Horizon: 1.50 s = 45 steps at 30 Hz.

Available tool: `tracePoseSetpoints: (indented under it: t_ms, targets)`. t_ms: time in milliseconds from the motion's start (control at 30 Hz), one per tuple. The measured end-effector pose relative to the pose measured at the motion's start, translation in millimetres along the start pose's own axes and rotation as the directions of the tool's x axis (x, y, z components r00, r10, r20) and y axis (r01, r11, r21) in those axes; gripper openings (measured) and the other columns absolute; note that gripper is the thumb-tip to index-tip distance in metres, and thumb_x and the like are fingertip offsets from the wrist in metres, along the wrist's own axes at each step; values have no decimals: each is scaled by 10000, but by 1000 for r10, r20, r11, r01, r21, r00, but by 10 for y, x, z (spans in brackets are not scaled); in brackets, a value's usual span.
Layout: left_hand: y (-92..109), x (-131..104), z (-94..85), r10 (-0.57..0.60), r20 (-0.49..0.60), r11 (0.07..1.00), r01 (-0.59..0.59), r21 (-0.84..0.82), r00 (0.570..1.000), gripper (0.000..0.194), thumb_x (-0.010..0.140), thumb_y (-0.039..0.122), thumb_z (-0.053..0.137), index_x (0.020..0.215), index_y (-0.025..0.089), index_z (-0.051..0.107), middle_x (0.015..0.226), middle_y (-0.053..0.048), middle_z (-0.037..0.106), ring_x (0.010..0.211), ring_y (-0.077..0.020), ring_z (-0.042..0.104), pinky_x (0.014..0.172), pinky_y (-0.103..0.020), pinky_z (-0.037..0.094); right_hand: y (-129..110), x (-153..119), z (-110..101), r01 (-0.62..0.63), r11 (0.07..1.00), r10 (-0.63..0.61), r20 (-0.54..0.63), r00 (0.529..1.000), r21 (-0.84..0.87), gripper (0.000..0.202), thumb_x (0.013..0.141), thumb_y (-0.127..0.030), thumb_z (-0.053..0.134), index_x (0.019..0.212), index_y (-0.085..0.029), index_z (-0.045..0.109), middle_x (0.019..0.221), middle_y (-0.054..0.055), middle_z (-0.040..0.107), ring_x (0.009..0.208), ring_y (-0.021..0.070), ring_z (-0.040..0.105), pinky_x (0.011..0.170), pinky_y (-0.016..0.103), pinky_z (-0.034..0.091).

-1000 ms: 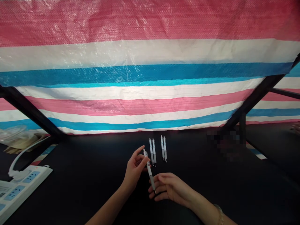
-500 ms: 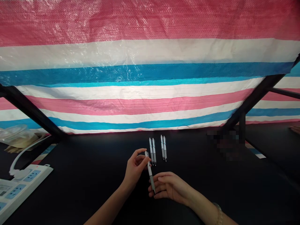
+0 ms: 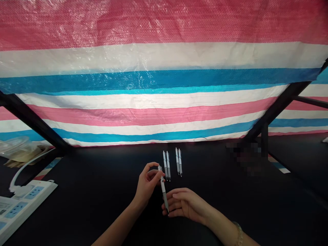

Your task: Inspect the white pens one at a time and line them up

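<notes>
At the frame's lower centre, our left hand [image 3: 146, 183] pinches one pen [image 3: 164, 190]; our right hand [image 3: 189, 205], fingers parted, curves beside its tip. Above, we count four more pens [image 3: 178, 161] in two pairs.

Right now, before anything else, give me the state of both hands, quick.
Left hand: closed, holding a white-and-gray pen near its upper end.
Right hand: loosely open at the pen's lower end; contact cannot be told.

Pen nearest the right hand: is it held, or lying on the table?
Held: the left hand pinches the pen near its far end; its lower part crosses in front of the right hand.
</notes>
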<state>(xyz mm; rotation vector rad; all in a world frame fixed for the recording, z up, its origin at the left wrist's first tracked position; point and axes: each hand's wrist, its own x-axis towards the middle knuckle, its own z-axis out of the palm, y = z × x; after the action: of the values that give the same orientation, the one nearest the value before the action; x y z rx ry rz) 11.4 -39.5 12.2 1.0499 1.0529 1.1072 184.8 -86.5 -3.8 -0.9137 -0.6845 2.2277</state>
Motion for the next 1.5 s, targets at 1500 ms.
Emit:
tracePoseSetpoints:
  t_ms: [1500]
  targets:
    - [-98,23,-160,-42,66,985,30,171,997,445,732,294,685,1142,170,563,1203,-151,621,1035,-288,648,925,-434,496,-77,200,-390,-38,-698,-589,543,599,-715,256,885,-73,477,1073,-153,633,1047,94,664,1047,257,567,996,488,393]
